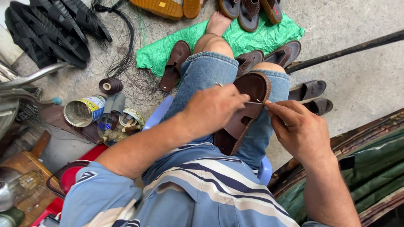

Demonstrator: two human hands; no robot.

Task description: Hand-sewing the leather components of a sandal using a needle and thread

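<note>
1. The left hand [212,107] closes its grip on a thin metal awl or needle [252,102], whose shaft crosses to the rim of a brown leather sandal [244,115]. The hold is tight and low, likely to steady the point at the stitched edge.
2. The right hand [301,132] pinches its fingertips narrowly just beside the needle's tip, at the sandal's rim; a thread may be held there, but it is too fine to tell.
3. The sandal lies on the person's lap between both grips, sole side braced against denim shorts, its braided edge turned up, probably so the seam faces the hands.
4. Below the left grip, a striped blue shirt sleeve shows; the seat is a pale blue plastic stool [265,170].
5. Left of the left grip, on the concrete floor, stand an open tin can [82,111], a dark thread spool [110,85] and tape rolls.
6. Beyond both grips, more brown sandals rest on a crinkled green sheet [256,38], kept off the dusty floor.
7. Farthest left lie black ribbed rubber strips [50,29].
</note>
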